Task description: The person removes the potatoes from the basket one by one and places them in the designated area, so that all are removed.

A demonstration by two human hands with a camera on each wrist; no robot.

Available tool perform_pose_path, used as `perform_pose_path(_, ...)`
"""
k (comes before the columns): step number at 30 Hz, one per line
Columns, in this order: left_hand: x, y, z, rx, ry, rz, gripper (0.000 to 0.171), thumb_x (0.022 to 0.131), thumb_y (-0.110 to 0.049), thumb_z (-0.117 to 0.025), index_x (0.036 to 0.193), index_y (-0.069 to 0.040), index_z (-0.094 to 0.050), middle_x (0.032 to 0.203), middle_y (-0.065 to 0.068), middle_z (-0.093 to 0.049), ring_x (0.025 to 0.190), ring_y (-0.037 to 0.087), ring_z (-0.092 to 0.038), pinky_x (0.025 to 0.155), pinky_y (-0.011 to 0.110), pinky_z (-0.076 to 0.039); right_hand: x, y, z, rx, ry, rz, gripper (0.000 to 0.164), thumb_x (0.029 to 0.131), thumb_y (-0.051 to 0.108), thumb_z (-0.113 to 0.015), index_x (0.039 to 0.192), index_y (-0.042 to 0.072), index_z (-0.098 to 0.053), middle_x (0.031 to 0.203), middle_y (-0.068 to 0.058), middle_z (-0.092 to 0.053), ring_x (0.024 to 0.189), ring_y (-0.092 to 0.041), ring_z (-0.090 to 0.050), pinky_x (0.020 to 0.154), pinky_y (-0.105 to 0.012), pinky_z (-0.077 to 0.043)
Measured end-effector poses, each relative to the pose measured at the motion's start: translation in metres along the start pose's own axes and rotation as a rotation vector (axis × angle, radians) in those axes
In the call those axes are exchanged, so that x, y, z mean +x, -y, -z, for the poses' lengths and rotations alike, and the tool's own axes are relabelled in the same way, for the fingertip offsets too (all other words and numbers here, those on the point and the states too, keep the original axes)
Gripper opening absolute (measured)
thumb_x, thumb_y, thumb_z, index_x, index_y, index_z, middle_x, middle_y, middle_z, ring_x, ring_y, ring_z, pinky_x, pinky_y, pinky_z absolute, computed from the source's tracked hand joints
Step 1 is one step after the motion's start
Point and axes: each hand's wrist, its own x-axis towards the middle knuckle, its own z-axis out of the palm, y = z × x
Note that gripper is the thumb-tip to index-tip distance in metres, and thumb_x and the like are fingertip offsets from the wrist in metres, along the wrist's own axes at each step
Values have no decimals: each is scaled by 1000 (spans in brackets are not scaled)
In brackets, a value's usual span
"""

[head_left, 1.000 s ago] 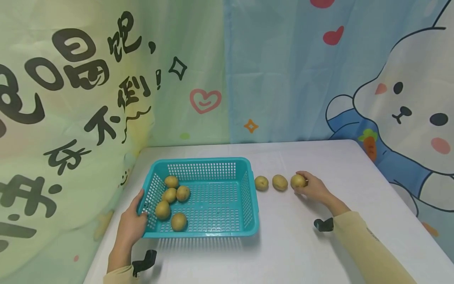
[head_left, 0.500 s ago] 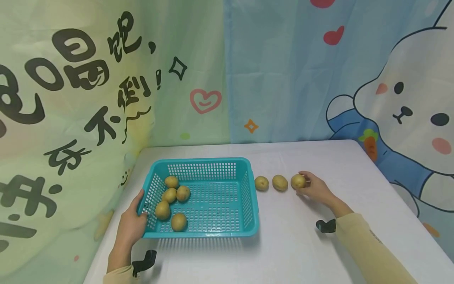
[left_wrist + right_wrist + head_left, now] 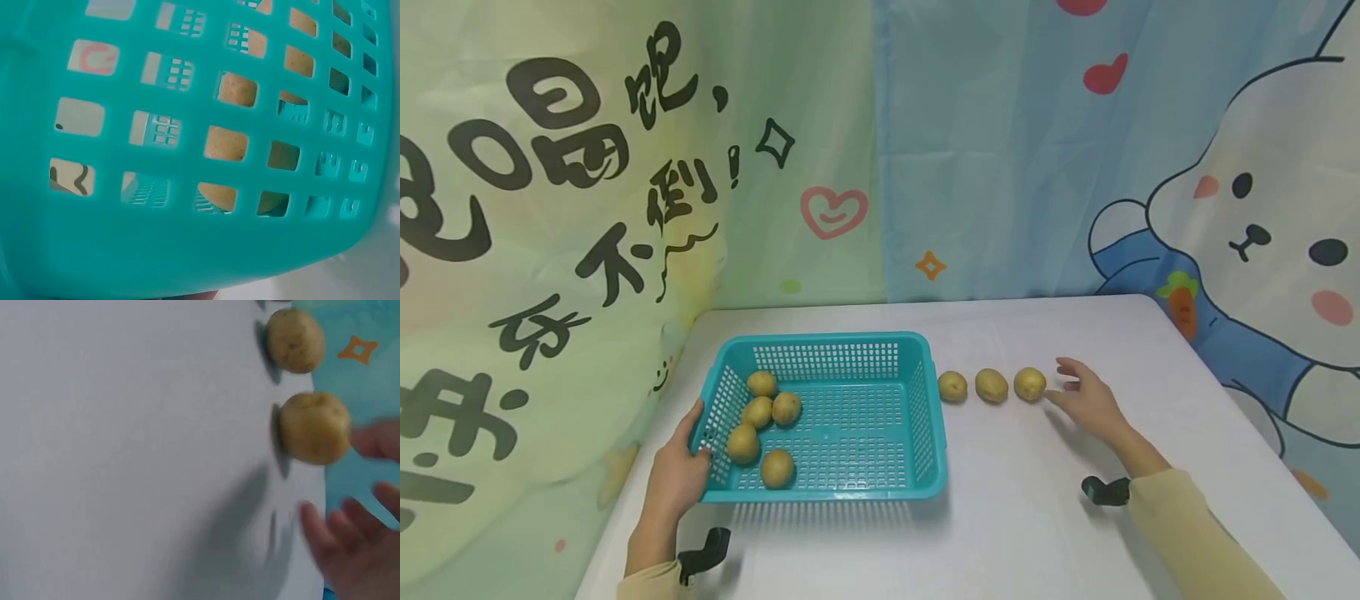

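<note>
A turquoise plastic basket (image 3: 850, 495) with a lattice of square holes stands on the white table. My left hand (image 3: 674, 477) grips its left side, thumb near the front corner. Several potatoes lie in the basket's left half, one potato (image 3: 777, 469) nearest the front. To the right of the basket, three potatoes form a row: a left potato (image 3: 952, 387), a middle potato (image 3: 992, 386) and a right potato (image 3: 1029, 384). Just right of the last one, my right hand (image 3: 1088, 406) holds nothing, its fingers spread apart. In the left wrist view the basket wall (image 3: 156, 244) fills most of the frame.
Behind the white table (image 3: 1000, 517) hangs a printed curtain (image 3: 985, 150) with lettering, hearts and a cartoon rabbit. A black wrist mount (image 3: 705, 556) sticks out from the left sleeve and another black mount (image 3: 1105, 492) from the right.
My right hand has let go of the right potato and drawn back to the right, leaving it at the end of the row. The left hand and basket have stayed in place.
</note>
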Motion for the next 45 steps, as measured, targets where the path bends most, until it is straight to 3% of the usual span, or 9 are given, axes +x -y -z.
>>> perform_pose_path(1, 0, 0, 0, -5, -1, -1, 69, 96, -6, -42, 158, -19, -14, 152, 31, -30, 125, 47, -44, 94, 61, -39, -1, 3, 1, 9, -54, 13, 64, 95, 15, -60, 149, -3, -30, 143, -29, -42, 124, -49, -45, 93, -59, -43)
perform_pose_path(4, -1, 0, 0, -14, 0, -7, 70, 96, -6, -42, 158, -19, -14, 152, 31, -30, 128, 48, -41, 96, 62, -37, -3, 15, 0, 35, -241, 61, 54, 95, 10, -57, 145, -1, -38, 138, -25, -50, 117, -43, -53, 86, -35, -51)
perform_pose_path(8, -1, 1, -1, -18, -2, -11, 70, 96, -8, -44, 158, -19, -14, 151, 31, -31, 126, 47, -43, 95, 61, -38, -4, 41, -7, 104, -403, 117, 41, 94, 5, -55, 135, 2, -52, 127, -16, -61, 103, -23, -62, 73, -7, -42)
perform_pose_path(13, -2, 2, -1, -19, -14, -10, 69, 98, -14, -48, 158, -20, -15, 152, 28, -32, 125, 46, -45, 93, 59, -40, -1, 73, -17, 185, -436, 248, 31, 92, -1, -54, 122, 1, -62, 115, -14, -67, 90, 0, -58, 74, -8, -42)
perform_pose_path(20, 2, 0, -3, -40, -4, -28, 68, 98, -17, -48, 158, -20, -17, 154, 26, -31, 127, 46, -43, 93, 59, -40, 11, 115, -28, 186, -387, 309, 29, 93, 1, -55, 121, 3, -62, 118, -11, -65, 94, -22, -64, 72, -11, -45)
perform_pose_path(28, 1, 4, -1, -15, -20, -14, 69, 98, -19, -50, 158, -21, -17, 152, 29, -33, 117, 43, -50, 86, 54, -43, 29, 177, -62, 295, -278, 327, 34, 94, 4, -54, 128, 4, -57, 123, -10, -63, 97, -24, -64, 77, -30, -53)
perform_pose_path(33, 0, 6, 2, -17, -19, -13, 69, 98, -19, -51, 158, -21, -16, 151, 30, -33, 110, 41, -53, 80, 51, -46, 35, 213, -92, 267, -176, 439, 31, 93, 3, -57, 124, 3, -61, 121, -11, -62, 99, -27, -63, 81, -40, -53)
perform_pose_path(40, 0, 5, 2, -30, -27, -10, 71, 99, -24, -55, 158, -22, -15, 154, 27, -30, 122, 46, -47, 89, 57, -43, 37, 252, -130, 10, 223, 532, 29, 95, 12, -61, 123, 9, -64, 123, -7, -63, 105, -25, -60, 84, -40, -50)
perform_pose_path(45, -1, 4, -2, -24, -31, -12, 70, 99, -24, -56, 158, -22, -18, 151, 27, -34, 110, 40, -55, 80, 50, -47, 35, 259, -156, -149, 557, 567, 33, 96, 17, -60, 128, 9, -61, 127, -10, -63, 113, -26, -60, 92, -39, -48)
